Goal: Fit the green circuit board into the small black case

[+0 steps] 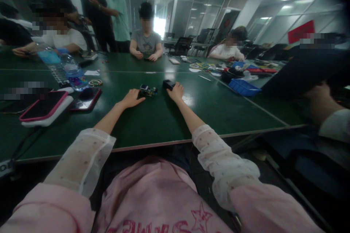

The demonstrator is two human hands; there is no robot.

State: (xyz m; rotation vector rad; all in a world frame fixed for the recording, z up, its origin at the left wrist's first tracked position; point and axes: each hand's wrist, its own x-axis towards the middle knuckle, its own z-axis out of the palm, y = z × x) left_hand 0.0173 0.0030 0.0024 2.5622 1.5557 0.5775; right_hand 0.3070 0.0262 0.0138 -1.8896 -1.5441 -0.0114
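My left hand [132, 98] lies low over the green table, its thumb stretched out apart from the fingers. Its fingertips reach the left edge of a small circuit board [149, 90] with a little screen on it; whether they touch it I cannot tell. To the right of the board, my right hand [176, 91] has its fingers round the near right side of a small black box-shaped case [168, 84]. The case rests on the table, and its near end is partly hidden by the fingers.
On the left are phones [86, 99], a pink-edged phone [45, 105], water bottles [75, 72] and a tape roll [95, 82]. A blue tray [244, 87], cables [202, 65] and a pen-like stick [205, 78] lie on the right. People sit around the green table [153, 123].
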